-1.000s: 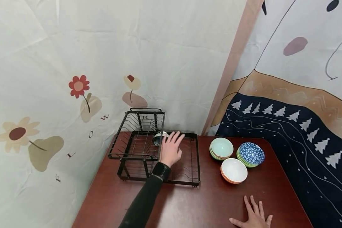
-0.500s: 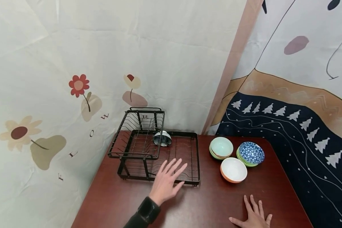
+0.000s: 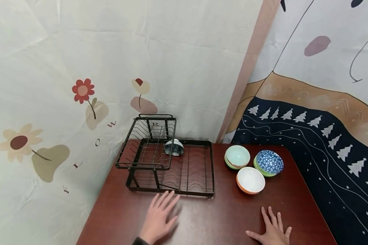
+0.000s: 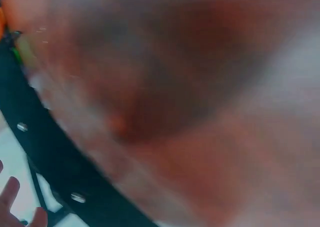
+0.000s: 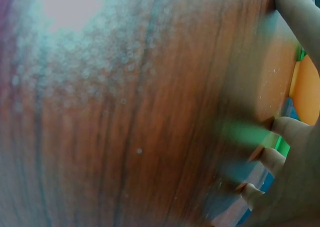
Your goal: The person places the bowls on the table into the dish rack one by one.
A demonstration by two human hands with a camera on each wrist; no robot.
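Observation:
My left hand (image 3: 159,217) hovers over the table in front of the black dish rack (image 3: 211,170), fingers spread and holding nothing. In the left wrist view only some fingertips (image 4: 10,192) show at the lower left, and much of the picture is blurred. A small white bowl with a dark, bluish side (image 3: 178,148) leans in the rack's lower tray, partly behind the upper tier's bars. With fingers apart, my right hand (image 3: 272,228) rests on the table; in the right wrist view its fingertips (image 5: 286,127) touch the wood. Closest to it is a stack of white bowls with orange outsides (image 3: 250,181).
Behind that stack stand a mint bowl stack (image 3: 238,156) and a blue-patterned bowl (image 3: 269,162) on green ones. The rack's raised upper tier (image 3: 147,166) covers its left half. A printed cloth (image 3: 187,85) hangs along the table's (image 3: 220,217) back edge.
My left hand has drawn back from the bowl in the rack, toward the table's front, with its fingers spread. The right hand has stayed on the table.

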